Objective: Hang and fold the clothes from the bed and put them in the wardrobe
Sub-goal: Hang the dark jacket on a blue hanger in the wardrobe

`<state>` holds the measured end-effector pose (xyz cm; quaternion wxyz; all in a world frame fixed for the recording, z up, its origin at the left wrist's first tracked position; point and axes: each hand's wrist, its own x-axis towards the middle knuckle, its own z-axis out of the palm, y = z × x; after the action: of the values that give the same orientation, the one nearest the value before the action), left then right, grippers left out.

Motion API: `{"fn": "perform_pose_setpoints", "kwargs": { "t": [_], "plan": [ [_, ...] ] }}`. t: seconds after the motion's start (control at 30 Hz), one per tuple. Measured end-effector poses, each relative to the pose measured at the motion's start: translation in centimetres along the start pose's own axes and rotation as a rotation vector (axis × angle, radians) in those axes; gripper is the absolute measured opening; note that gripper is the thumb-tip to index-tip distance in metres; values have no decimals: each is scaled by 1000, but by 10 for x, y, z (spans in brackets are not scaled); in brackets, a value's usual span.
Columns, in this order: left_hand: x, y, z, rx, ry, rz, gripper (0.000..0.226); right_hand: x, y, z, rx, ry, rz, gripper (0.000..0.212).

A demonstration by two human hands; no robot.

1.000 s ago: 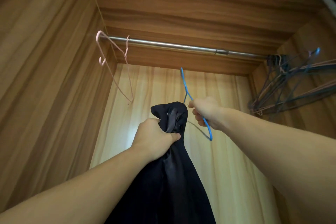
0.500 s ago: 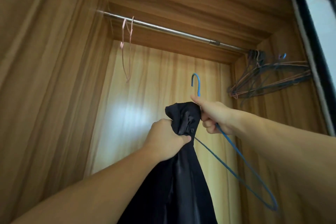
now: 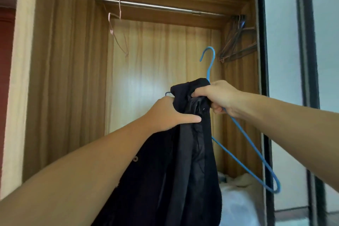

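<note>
A person holds a dark garment point(image 3: 190, 152) up in front of an open wooden wardrobe point(image 3: 69, 60), both bare arms reaching forward. The left hand point(image 3: 168, 113) grips the garment's bunched upper part from the left, thumb stretched across the fabric. The right hand point(image 3: 218, 97) is curled round the top of the garment together with the neck of a blue wire hanger point(image 3: 244, 145), whose hook rises above the fist and whose loop slopes down to the lower right; a short blue tip shows just left of the cloth, above the left hand. The garment hangs down from the two hands toward the near edge of the view, with a button visible near the right hand. Far above, a metal rail point(image 3: 159, 6) crosses the wardrobe; a pink wire hanger point(image 3: 117, 31) dangles from its left part, and a cluster of dark hangers point(image 3: 236, 40) sits at its right end. Pale bundles point(image 3: 238, 194) lie at the bottom of the wardrobe, behind the garment. A dark-framed sliding door point(image 3: 286, 79) stands at the right.
</note>
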<state>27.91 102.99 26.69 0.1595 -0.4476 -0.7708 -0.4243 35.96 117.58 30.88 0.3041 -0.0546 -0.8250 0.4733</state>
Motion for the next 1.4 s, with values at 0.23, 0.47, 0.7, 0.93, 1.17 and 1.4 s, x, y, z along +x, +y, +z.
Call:
{"fn": "perform_pose_setpoints", "kwargs": {
  "t": [0.23,0.47,0.7,0.93,1.17,1.4],
  "plan": [
    [-70,11,37,76,-202,-207,30,-79,73,-45,52,-27,213,27],
    [-119,-29,44,-65,-180,-385,29,-140,103,6,-63,-148,355,17],
    [-166,-77,40,-267,-294,-497,21,-180,152,63,-447,-108,382,18],
    [-207,-76,94,-316,-476,-511,29,-219,195,93,-733,-18,317,25],
    [-227,-62,103,-267,-556,-478,25,-261,200,114,-140,-252,432,15],
    [-246,-83,88,-155,-492,-340,29,-254,178,103,237,-149,499,26]
  ]
}}
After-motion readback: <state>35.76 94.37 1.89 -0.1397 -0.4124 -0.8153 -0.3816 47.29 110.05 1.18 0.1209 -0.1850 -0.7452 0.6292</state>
